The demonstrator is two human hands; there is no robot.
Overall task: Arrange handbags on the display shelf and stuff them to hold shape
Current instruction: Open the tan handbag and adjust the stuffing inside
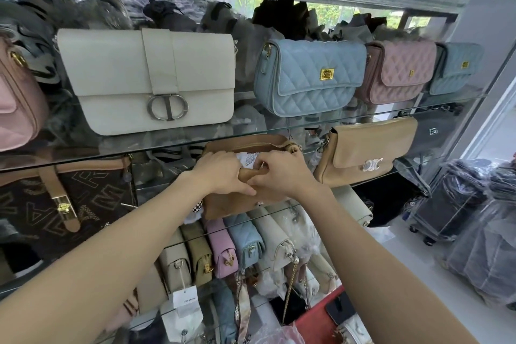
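Stuffing was under way; other bags already stood arranged.
Both hands, left and right, pinched the tan bag's open mouth around paper.

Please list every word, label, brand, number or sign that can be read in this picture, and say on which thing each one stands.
"M", "R", "A": large pale letters woven on the brown bag; no whole word can be read.
White hang tag: one small printed word, too blurred to read.
White printed paper in the tan bag that the left hand and right hand hold: too small to read.
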